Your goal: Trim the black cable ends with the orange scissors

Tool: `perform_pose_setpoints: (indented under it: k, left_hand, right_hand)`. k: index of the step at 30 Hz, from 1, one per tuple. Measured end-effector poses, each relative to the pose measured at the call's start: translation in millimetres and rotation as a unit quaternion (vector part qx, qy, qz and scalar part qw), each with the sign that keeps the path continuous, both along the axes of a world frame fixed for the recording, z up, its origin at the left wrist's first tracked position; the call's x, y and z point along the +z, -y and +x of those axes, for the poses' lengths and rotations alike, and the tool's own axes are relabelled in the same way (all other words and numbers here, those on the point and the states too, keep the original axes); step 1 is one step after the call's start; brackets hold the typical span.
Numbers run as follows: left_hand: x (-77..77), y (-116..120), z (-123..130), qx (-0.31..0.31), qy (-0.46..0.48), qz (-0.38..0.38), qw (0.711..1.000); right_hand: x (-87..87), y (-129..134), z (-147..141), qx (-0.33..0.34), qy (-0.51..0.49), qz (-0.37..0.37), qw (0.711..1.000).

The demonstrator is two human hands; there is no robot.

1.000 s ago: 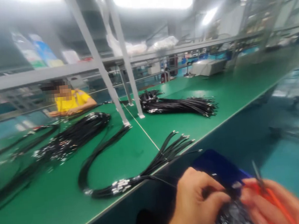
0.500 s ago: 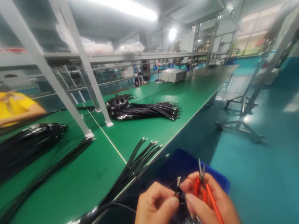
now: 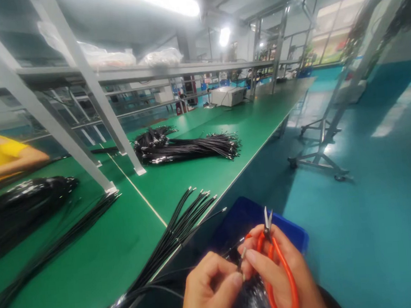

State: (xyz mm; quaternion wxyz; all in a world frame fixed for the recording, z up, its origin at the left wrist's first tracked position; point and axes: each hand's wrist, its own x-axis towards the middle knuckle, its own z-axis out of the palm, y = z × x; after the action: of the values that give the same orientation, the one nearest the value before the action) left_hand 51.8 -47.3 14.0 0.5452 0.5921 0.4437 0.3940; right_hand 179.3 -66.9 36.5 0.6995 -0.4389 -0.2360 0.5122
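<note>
At the bottom centre, my left hand (image 3: 208, 290) is closed in a pinch on a thin dark cable end with a pale tip (image 3: 243, 254). Held in my right hand (image 3: 290, 257) is a pair of scissors with orange handles (image 3: 291, 280); the blades point up and stand slightly apart. The thumb and forefinger of that same hand touch the cable's tip. A bundle of black cables with silvery ends (image 3: 183, 223) lies along the table edge, left of my hands. Below my hands, shiny dark plastic shows, partly hidden.
Beneath the edge of the green table (image 3: 135, 222) stands a blue bin (image 3: 299, 234). More black cable bundles (image 3: 194, 149) lie farther back. Grey shelf posts (image 3: 106, 105) rise from the table. A person in a yellow top (image 3: 5, 150) sits at left. A wheeled stand (image 3: 321, 136) is at right.
The view has shifted slightly right. My right thumb has come up against the cable tip, and the scissors have turned, showing more of the orange handle loop.
</note>
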Motion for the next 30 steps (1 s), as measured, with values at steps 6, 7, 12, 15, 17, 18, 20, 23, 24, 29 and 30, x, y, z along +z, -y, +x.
perform_pose_setpoints:
  k: [6, 7, 12, 15, 17, 18, 20, 23, 24, 29, 30]
  left_hand:
    - [-1.9, 7, 5, 0.007, 0.09, -0.032, 0.995]
    - [-0.2, 8, 7, 0.01, 0.115, -0.041, 0.992]
    - [11.5, 9, 12, 0.072, 0.141, -0.006, 0.987]
    - [15.9, 5, 10, 0.035, 0.18, -0.047, 0.982]
    - [17.5, 2, 8, -0.012, 0.237, -0.099, 0.966]
    - [18.1, 0, 7, -0.022, 0.258, -0.119, 0.958]
    - [19.2, 0, 7, -0.019, 0.288, -0.141, 0.947]
    - [21.0, 0, 9, -0.004, 0.299, -0.15, 0.942]
    - [21.4, 1, 10, -0.006, 0.298, -0.145, 0.944]
    - [18.1, -2, 12, -0.016, 0.31, -0.119, 0.943]
    - [16.5, -3, 10, -0.007, 0.298, -0.115, 0.948]
  right_hand:
    - [0.2, 1, -2, 0.072, -0.085, -0.034, 0.993]
    - [1.3, 3, -4, 0.075, -0.091, -0.04, 0.992]
    - [7.8, 8, -14, 0.068, -0.038, -0.075, 0.994]
    - [6.0, 9, -15, 0.081, -0.032, -0.069, 0.994]
    - [1.9, 8, -13, 0.09, -0.06, -0.048, 0.993]
    - [-0.5, 8, -12, 0.095, -0.078, -0.036, 0.992]
    - [-5.0, 8, -11, 0.112, -0.109, -0.018, 0.988]
    - [-8.6, 7, -9, 0.133, -0.124, -0.012, 0.983]
    - [-9.0, 6, -8, 0.135, -0.125, -0.016, 0.983]
    - [-9.6, 1, -7, 0.118, -0.139, -0.028, 0.983]
    - [-10.0, 0, -7, 0.113, -0.143, -0.035, 0.983]
